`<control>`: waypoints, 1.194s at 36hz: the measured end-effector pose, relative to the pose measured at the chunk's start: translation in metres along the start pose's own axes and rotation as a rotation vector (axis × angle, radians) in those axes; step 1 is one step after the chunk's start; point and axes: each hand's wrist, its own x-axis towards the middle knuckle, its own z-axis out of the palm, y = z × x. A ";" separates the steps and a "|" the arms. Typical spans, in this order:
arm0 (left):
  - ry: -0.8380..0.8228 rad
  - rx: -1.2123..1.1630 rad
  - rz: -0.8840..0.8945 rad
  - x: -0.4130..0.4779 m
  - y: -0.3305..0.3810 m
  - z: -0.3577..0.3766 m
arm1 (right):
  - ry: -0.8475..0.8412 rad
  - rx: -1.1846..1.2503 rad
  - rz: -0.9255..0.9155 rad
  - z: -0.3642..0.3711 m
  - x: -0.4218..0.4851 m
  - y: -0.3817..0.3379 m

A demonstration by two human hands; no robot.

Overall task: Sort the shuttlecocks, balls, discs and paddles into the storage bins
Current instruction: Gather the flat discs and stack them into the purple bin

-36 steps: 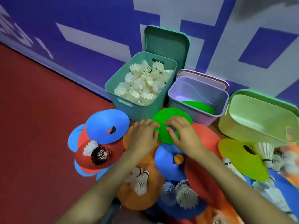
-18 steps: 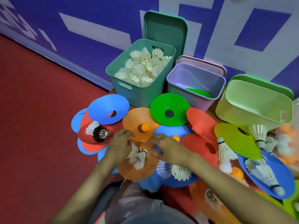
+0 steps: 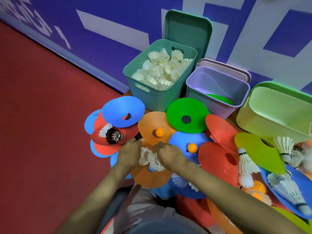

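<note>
White feathered shuttlecocks (image 3: 149,158), apparently two, lie on their sides on an orange disc (image 3: 152,180), seen from the head camera looking down. They sit directly between the person's two hands. The left hand (image 3: 129,155) touches the feather skirts from one side and the right hand (image 3: 170,157) from the other. Both hands show curled knuckles, but the fingertips are tucked out of sight beneath. Whether either hand is actually pinching a shuttlecock cannot be told. The cork ends are hidden too, so which way the shuttlecocks' long axis points is unclear.

Straight ahead of the hands, against the blue wall, stands a teal bin (image 3: 152,98), already heaped with shuttlecocks. An orange ball (image 3: 159,132) and a green disc (image 3: 187,115) lie between the hands and that bin. The bin sits slightly to the right, so the right hand probably has the shorter lift forward.
</note>
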 end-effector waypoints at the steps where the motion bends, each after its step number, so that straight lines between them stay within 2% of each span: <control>1: -0.004 0.008 0.000 0.000 0.001 -0.001 | 0.016 -0.005 0.004 -0.002 -0.001 0.003; 4: 0.026 -0.048 0.003 -0.002 0.004 -0.008 | 0.090 0.015 0.023 -0.008 -0.006 0.013; 8: 0.193 -0.162 0.048 -0.004 0.012 -0.020 | 0.183 0.132 0.038 -0.024 -0.011 0.031; 12: 0.328 -0.322 0.032 0.001 0.024 -0.028 | 0.289 0.245 0.143 -0.044 -0.010 0.051; 18: 0.392 -0.611 0.021 0.020 0.044 -0.042 | 0.487 0.322 0.202 -0.076 -0.004 0.074; 25: 0.491 -0.629 0.104 0.069 0.076 -0.076 | 0.700 0.386 0.256 -0.129 0.022 0.101; 30: 0.560 -0.665 0.137 0.113 0.093 -0.098 | 0.729 0.378 0.300 -0.162 0.057 0.127; 34: 0.531 -0.742 0.088 0.151 0.094 -0.115 | 0.715 0.395 0.343 -0.179 0.091 0.145; 38: 0.494 -0.626 0.071 0.193 0.085 -0.128 | 0.726 0.349 0.315 -0.191 0.123 0.159; 43: 0.471 -0.519 0.009 0.240 0.073 -0.140 | 0.622 0.198 0.367 -0.200 0.173 0.177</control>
